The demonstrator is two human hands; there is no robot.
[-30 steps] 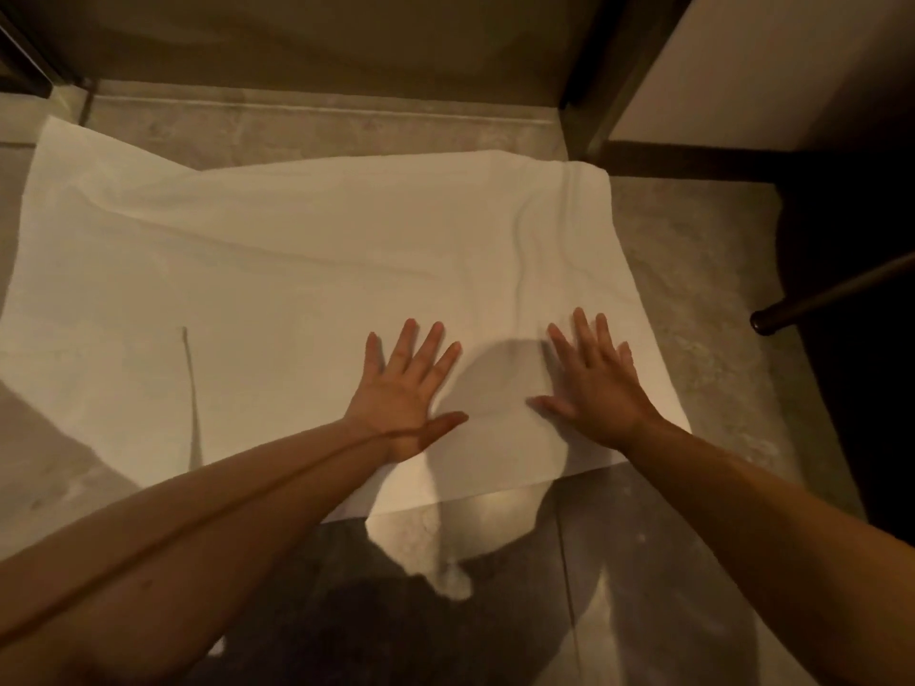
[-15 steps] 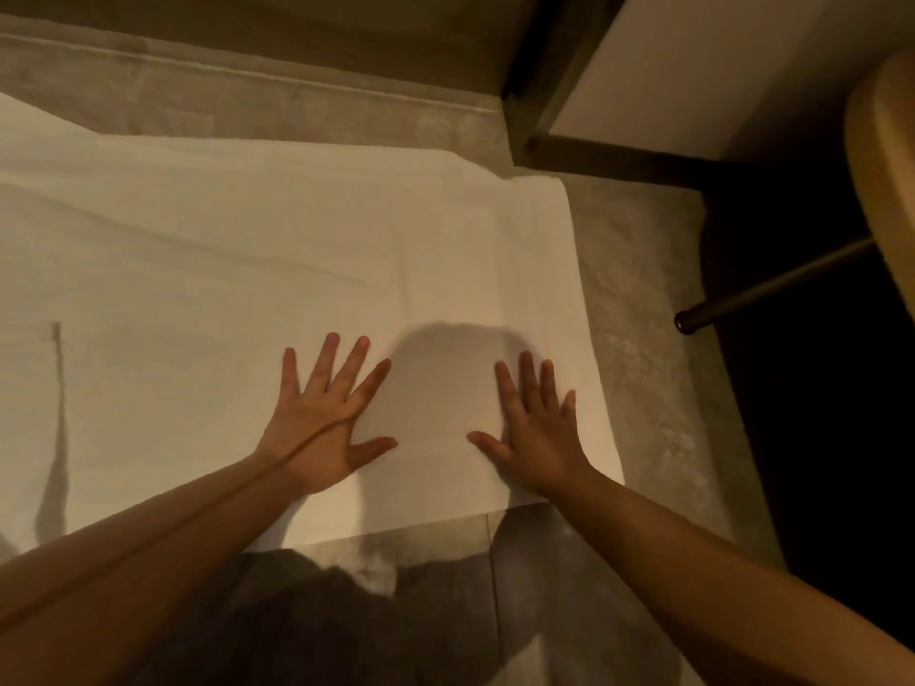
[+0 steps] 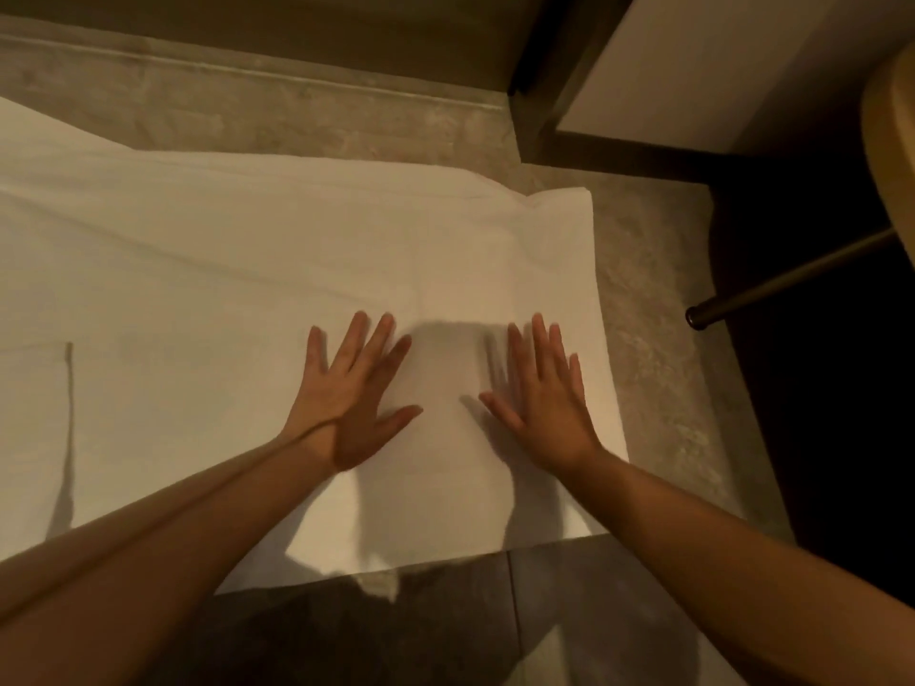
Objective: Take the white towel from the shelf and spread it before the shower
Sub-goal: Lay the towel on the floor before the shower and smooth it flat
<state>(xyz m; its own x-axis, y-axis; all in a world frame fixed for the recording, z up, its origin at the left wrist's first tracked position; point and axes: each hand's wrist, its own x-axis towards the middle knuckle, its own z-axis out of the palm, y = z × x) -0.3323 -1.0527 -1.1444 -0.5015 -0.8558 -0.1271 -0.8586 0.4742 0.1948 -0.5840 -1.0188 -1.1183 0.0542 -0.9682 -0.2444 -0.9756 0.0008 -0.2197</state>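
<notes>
Left hand [image 3: 346, 403]: flat, fingers spread wide, palm down on white rectangular cloth towel [image 3: 198, 269], which lies spread over grey stone floor [image 3: 658, 339]. Right hand [image 3: 544, 403]: likewise flat and splayed, near towel's right edge. Dark metal rod [image 3: 787, 274]: far right.

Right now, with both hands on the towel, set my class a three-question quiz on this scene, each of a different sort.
1. True or false: the towel lies spread on the floor.
2. Which hand is nearer the towel's side edge: A left, B right?
3. Fill in: both hands lie ____, fingers spread.

Key: 1 true; 2 B; 3 flat.
</notes>
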